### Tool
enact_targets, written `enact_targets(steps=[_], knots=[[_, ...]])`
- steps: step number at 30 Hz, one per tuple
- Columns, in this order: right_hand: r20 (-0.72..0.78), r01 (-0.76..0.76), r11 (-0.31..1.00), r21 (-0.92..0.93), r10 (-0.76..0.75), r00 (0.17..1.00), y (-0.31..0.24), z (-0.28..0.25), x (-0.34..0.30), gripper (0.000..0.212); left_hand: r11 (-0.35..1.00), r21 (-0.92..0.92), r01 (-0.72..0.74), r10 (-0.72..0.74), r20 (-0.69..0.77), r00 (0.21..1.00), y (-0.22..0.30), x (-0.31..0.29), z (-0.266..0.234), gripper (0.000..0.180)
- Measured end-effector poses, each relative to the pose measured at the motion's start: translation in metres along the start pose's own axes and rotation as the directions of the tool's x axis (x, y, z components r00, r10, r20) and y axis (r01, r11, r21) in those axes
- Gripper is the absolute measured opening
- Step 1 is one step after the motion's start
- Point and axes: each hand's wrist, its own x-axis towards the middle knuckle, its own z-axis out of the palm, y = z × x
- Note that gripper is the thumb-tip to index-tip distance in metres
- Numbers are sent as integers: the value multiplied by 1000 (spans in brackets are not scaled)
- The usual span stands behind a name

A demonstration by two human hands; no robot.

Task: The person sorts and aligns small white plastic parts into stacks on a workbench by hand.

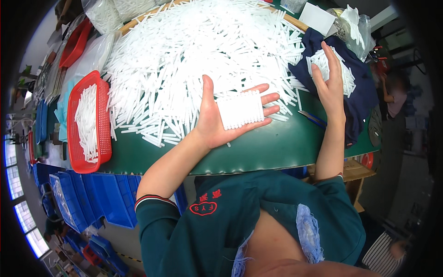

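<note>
White tube row (240, 110) on left palm (217, 117)

A round table (277, 147) with a dark green top carries everything here. A great heap of white plastic sticks (198, 55) covers most of its middle and far side, spilling nearly to the near edge. At the left edge sits a red plastic basket (104, 138) with more white sticks laid lengthwise inside. Beyond it, along the far left edge, lie clear plastic bags (94, 53) and another red tray (76, 44). On the right side a dark blue cloth (360, 99) is spread out, a small pile of white sticks (346, 74) resting on it. A blue pen (311, 117) lies just beside the cloth. At the far right edge are a white card (316, 18) and crumpled plastic bags (355, 25).
</note>
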Motion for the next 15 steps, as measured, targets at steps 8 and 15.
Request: enact_targets(steps=[8,15], knots=[[-26,-9,1000,26,10,1000,3,1,0,48,1000,13,-3,3,7,1000,0,0,0,124],[-32,-11,999,36,12,999,4,2,0,48,1000,13,-6,6,-5,1000,0,0,2,123]])
